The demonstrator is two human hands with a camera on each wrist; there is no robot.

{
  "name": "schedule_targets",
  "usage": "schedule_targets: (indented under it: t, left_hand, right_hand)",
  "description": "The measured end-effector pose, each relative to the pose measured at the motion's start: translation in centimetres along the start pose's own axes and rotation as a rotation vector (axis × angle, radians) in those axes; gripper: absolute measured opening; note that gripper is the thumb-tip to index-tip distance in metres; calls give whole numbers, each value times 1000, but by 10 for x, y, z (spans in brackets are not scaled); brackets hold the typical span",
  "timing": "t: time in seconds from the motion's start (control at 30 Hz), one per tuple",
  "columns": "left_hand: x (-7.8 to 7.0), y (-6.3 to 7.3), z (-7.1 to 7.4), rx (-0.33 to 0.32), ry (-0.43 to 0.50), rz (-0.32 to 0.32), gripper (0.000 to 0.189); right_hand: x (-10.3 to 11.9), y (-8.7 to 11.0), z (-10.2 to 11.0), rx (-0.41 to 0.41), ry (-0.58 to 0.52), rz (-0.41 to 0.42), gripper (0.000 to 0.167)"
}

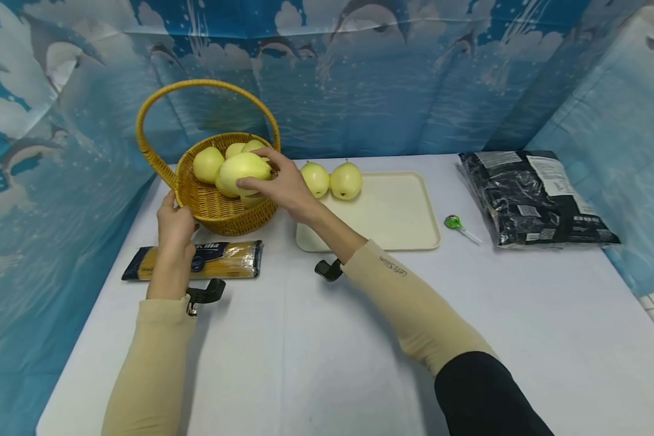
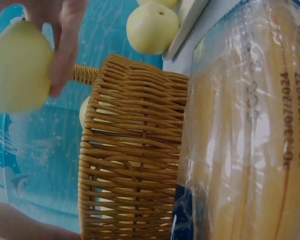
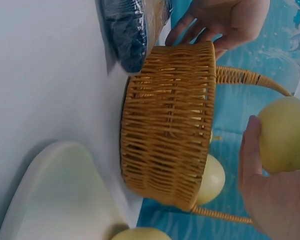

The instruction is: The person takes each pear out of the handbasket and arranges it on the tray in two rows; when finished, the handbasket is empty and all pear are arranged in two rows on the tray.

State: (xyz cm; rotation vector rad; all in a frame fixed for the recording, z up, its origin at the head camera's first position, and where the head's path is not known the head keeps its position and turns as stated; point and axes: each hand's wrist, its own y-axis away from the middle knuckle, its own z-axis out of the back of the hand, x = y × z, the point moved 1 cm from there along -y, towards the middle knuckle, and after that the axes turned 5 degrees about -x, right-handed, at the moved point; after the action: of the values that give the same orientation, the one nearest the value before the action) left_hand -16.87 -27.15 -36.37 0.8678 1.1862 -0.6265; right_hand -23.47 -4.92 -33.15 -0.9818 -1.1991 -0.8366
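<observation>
My right hand (image 1: 286, 184) holds a pale yellow-green pear (image 1: 244, 172) between thumb and fingers, over the wicker basket (image 1: 226, 219). In the left wrist view this pear (image 2: 20, 67) is raised above the rim. More pears (image 1: 208, 164) lie inside the basket, partly hidden by the held one. At the basket's left side, near the foot of its tall handle (image 1: 155, 158), my left hand (image 1: 175, 229) rests against the outer wall. The right wrist view shows the left fingers (image 3: 192, 31) extended along the wicker.
Two pears (image 1: 346, 180) sit on the left part of a cream tray (image 1: 389, 212), right of the basket. A pack of spaghetti (image 1: 229, 259) lies in front of the basket. Further right are a green-wrapped lollipop (image 1: 453, 222) and a black plastic package (image 1: 534, 203). A blue curtain (image 1: 370, 103) hangs behind.
</observation>
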Motion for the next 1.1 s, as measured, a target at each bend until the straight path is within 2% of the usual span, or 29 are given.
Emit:
schedule_targets:
  t: [0.13,0.37,0.6,0.87,1.1]
  left_hand:
    - [1,0,1,1,-3,2,69]
    - [1,0,0,-9,1,11,69]
    - [-1,2,-1,-3,7,0,69]
    - [-1,2,0,-6,-4,3,70]
    - [-2,2,0,-11,-16,6,69]
  right_hand:
    - [-2,4,10,18,-93,-16,58]
    - [-6,10,33,19,-159,-38,52]
    - [-7,15,58,-85,-117,-63,46]
    - [-13,19,72,-180,-265,-117,43]
    - [-18,21,90,-267,-230,-150,49]
